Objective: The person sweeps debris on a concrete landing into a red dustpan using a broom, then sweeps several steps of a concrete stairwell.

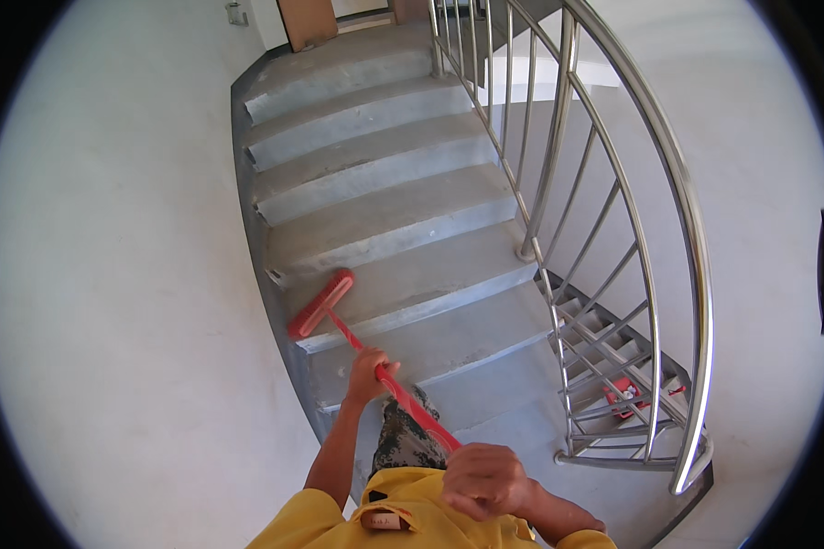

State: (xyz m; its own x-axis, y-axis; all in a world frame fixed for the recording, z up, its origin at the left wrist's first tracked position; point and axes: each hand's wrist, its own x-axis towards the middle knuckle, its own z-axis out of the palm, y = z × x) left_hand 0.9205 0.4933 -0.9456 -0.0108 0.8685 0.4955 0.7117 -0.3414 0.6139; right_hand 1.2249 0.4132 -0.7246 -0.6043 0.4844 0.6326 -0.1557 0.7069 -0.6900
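Note:
A red push-style broom slants across the view, its bristled head resting on a concrete step near the left wall. My left hand grips the red handle partway along. Around the upper end of the handle, close to my yellow shirt, my right hand is closed. The very end of the handle is hidden by that hand. One leg in camouflage trousers shows beneath the handle.
Concrete stairs rise ahead to a landing with a brown door. A stainless steel railing curves along the right. A plain wall borders the left. Below the railing, a red dustpan-like container holding pale scraps sits on the lower flight.

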